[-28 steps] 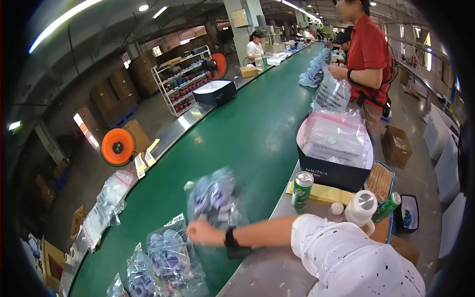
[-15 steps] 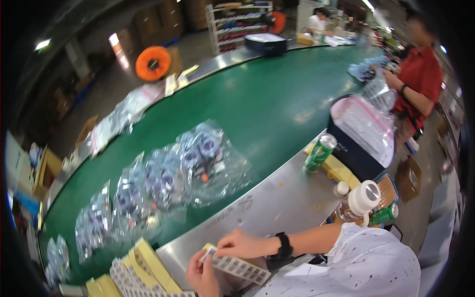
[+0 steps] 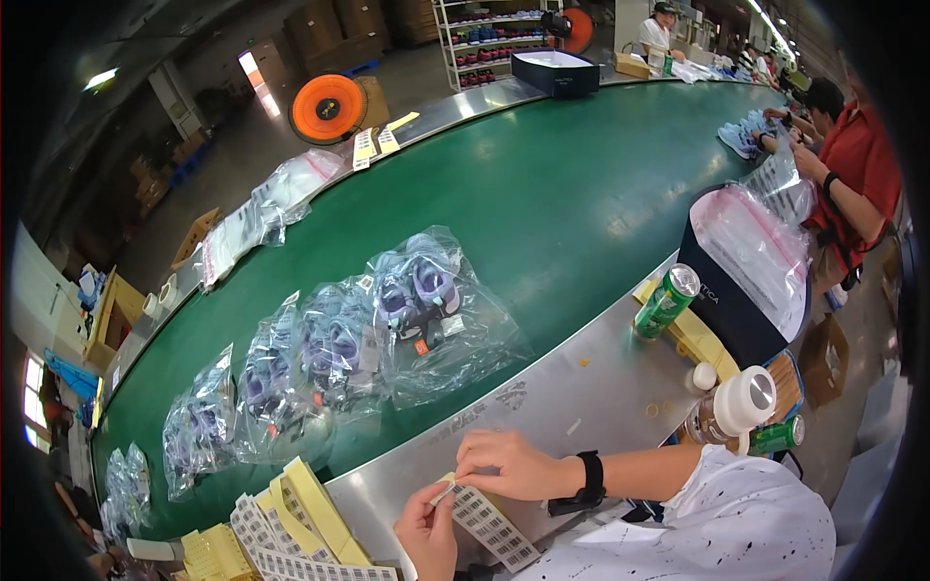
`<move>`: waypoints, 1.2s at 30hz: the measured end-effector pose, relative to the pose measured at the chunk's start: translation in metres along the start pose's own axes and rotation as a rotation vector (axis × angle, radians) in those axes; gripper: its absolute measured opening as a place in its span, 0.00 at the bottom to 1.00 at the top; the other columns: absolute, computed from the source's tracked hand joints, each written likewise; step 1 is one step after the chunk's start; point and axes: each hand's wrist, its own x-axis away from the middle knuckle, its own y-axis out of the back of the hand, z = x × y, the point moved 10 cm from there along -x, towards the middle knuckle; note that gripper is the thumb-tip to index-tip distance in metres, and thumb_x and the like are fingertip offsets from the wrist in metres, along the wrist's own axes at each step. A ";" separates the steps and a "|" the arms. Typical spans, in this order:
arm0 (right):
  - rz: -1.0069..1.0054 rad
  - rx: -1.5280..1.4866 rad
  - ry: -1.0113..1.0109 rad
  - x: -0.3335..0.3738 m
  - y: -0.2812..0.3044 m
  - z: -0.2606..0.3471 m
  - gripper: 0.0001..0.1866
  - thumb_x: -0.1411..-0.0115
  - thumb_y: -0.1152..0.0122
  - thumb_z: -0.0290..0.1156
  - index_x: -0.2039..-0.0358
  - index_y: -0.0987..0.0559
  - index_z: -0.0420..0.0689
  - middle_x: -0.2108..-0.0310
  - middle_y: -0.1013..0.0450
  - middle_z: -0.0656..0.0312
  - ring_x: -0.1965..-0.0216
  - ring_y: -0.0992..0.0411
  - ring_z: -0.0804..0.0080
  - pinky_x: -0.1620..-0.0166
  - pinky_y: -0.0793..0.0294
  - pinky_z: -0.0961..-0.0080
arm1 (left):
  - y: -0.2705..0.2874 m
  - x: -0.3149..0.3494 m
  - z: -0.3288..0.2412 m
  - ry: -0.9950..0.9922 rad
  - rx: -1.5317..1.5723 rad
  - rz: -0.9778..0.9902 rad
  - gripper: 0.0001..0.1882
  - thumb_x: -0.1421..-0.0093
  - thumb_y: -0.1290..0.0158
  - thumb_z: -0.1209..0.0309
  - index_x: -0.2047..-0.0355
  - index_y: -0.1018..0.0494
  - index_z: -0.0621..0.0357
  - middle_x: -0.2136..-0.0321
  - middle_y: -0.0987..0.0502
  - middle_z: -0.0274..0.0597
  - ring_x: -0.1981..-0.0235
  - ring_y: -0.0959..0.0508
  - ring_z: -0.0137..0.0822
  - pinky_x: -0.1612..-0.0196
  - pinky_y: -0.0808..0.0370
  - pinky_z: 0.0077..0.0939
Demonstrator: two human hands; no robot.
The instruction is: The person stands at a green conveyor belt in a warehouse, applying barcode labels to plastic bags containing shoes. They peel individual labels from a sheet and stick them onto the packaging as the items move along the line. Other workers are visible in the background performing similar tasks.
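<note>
Over the metal ledge, my left hand pinches the upper end of a strip of label stickers. My right hand comes in from the right, with thumb and forefinger closed at that same end. The strip hangs down toward me, with rows of black-and-white printed labels on it. A small light piece lies between the fingers of both hands; I cannot tell whether it is a loose label. Left of my hands, more label sheets with yellow backing lie in a pile.
Shoes in clear plastic bags stand in a row on the green conveyor belt. To the right are a green can, a white-capped bottle and a dark box of plastic bags. Beside the belt, a person in red handles a bag.
The whole view has shifted, so things sit farther right. The label strip now hangs more steeply, and my right hand's fingertips are closer to my left fingertips.
</note>
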 end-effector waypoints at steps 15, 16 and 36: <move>-0.042 0.035 0.105 -0.011 0.006 -0.004 0.08 0.45 0.43 0.32 0.73 0.25 0.40 0.74 0.31 0.60 0.69 0.32 0.66 0.65 0.34 0.71 | -0.014 -0.023 -0.016 0.028 -0.124 0.176 0.12 0.43 0.47 0.78 0.58 0.27 0.67 0.68 0.23 0.42 0.70 0.26 0.27 0.66 0.29 0.20; -0.023 0.203 0.186 -0.013 0.003 0.000 0.09 0.45 0.41 0.34 0.71 0.23 0.41 0.72 0.27 0.60 0.68 0.30 0.68 0.65 0.33 0.70 | -0.019 -0.022 -0.018 0.077 -0.012 0.167 0.13 0.43 0.47 0.77 0.57 0.28 0.66 0.68 0.23 0.42 0.70 0.26 0.26 0.65 0.29 0.19; -0.414 -0.802 -0.733 -0.185 0.199 -0.280 0.09 0.43 0.43 0.25 0.66 0.28 0.33 0.65 0.29 0.50 0.65 0.28 0.61 0.57 0.25 0.67 | 0.018 -0.036 0.039 0.186 0.015 -0.134 0.15 0.39 0.51 0.73 0.53 0.31 0.68 0.62 0.24 0.47 0.65 0.24 0.33 0.61 0.28 0.25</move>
